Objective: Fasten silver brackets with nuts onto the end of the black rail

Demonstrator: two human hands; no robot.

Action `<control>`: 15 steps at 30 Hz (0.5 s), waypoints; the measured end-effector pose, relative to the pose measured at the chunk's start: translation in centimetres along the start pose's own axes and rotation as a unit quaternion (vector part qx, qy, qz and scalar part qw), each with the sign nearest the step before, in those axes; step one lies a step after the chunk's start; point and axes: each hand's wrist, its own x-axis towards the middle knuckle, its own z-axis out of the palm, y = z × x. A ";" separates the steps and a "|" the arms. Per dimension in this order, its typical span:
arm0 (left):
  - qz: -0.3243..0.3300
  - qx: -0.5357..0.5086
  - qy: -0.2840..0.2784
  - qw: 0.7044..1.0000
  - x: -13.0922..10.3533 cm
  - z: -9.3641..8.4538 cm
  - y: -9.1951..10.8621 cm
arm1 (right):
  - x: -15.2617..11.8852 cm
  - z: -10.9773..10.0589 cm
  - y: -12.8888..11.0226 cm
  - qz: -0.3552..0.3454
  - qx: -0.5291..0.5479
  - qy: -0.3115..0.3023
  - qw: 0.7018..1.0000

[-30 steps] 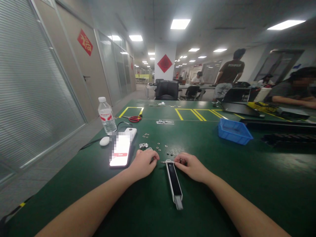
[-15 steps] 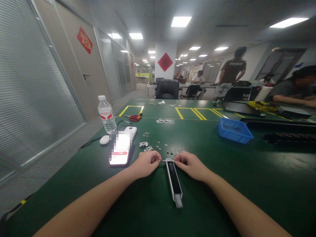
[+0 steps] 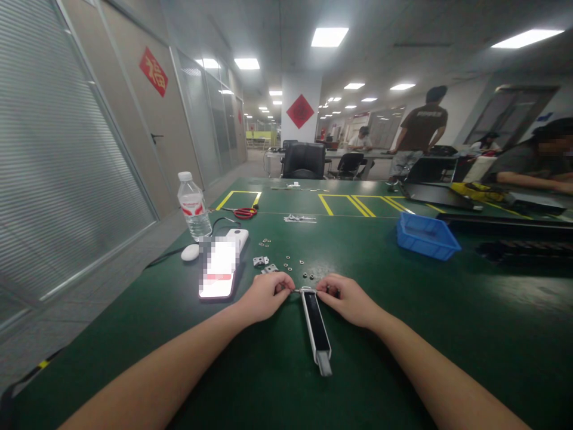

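Note:
A long narrow device (image 3: 317,325) with a white frame and a dark face lies on the table, its grey tab towards me. My left hand (image 3: 268,294) is closed in a pinch on a thin metal pin (image 3: 297,291) at the left of the device's far end. On the opposite side of that end, my right hand (image 3: 344,298) is also pinched closed; what its fingers hold is too small to make out. Just beyond the hands lie small nuts (image 3: 308,276) and metal brackets (image 3: 260,261), one partly hidden by my left hand.
To the left are a lit phone (image 3: 219,269), a white mouse-like object (image 3: 190,252) and a water bottle (image 3: 194,206). Red-handled scissors (image 3: 245,212) lie farther back. A blue bin (image 3: 427,236) stands at the right. Other people are beyond the table and at its right.
My left hand has shifted slightly to the right, closer to the device's end with the pin. My right hand and the device have hardly moved.

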 end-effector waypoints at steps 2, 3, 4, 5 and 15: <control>0.005 -0.001 0.003 1.000 0.1 0.1 -0.1 | 0.0 0.0 0.0 0.002 -0.002 0.000 1.000; 0.008 -0.001 0.005 1.000 0.1 0.2 -0.2 | 0.0 0.0 -0.1 0.002 -0.003 -0.001 1.000; 0.011 -0.002 0.005 1.000 0.1 0.3 -0.3 | 0.0 0.0 -0.1 0.002 -0.004 -0.002 1.000; 0.015 -0.005 0.005 1.000 0.2 0.4 -0.3 | 0.0 0.0 -0.1 0.002 -0.005 -0.002 1.000; 0.016 -0.014 0.019 1.000 0.1 0.8 -0.5 | 0.0 0.0 -0.3 0.004 -0.007 -0.004 1.000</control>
